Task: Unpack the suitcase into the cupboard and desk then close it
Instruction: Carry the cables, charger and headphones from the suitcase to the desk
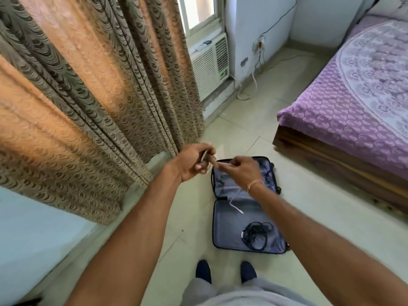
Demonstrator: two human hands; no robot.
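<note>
the left hand (194, 163) is raised in front of the person, fingers curled round a small flat object (204, 156) that shows only as a pale and dark edge between thumb and fingers; what it is cannot be told through the blur. just to its right, nearly touching it, the right hand (239, 172) pinches the upper end of a thin white cable (235, 206) between thumb and fingertips. the cable hangs down from that hand, passes under the wrist, and its loose end dangles lower, towards the person. a thin band (256, 184) circles the right wrist.

below and beyond both hands the suitcase (227, 230) lies fully open on the floor (320, 217), both halves flat, grey lining up. the far half sits directly under the right hand; the near half lies below the right forearm, and on it, down and to the right of the hanging cable end, rests a loose tangle of black cable (256, 235).

nearer the person than the suitcase, two dark blue shoes (203, 271) stand side by side on the floor. to the left of the left hand hangs a long patterned brown curtain (88, 96), reaching almost to the floor. well beyond the hands, under the window, sits a white air conditioner (209, 67). far to the right of the right hand stands a bed (353, 102) with a purple patterned cover over a wooden frame.
</note>
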